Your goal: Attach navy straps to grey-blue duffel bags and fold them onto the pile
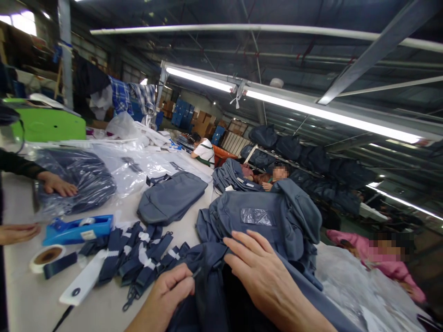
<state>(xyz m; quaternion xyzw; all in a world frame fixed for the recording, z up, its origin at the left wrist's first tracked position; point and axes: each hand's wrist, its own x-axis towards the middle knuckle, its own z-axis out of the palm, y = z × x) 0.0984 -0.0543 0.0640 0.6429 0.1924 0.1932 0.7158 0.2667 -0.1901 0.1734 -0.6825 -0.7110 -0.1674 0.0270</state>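
Observation:
A dark blue-grey fabric bag (211, 286) lies before me at the table's front, its opening dark inside. My left hand (171, 293) is closed in a pinch at the bag's left side, on a small dark tab that looks like a zipper pull. My right hand (261, 272) lies over the bag's opening with fingers stretched out, holding nothing. Just beyond it rests a pile of like bags (238, 207), the top one with a clear label pocket (256, 216). Navy webbing straps (138, 258) with white bands and dark hooks lie beside my left hand.
Left on the table (24, 299) are a white power strip (83, 279), a tape roll (48, 256) and a blue tape dispenser (79, 229). A co-worker's hand (58, 183) presses a plastic-wrapped bag (93, 180). Another bag (171, 196) lies mid-table; plastic sheeting (356, 281) is at right.

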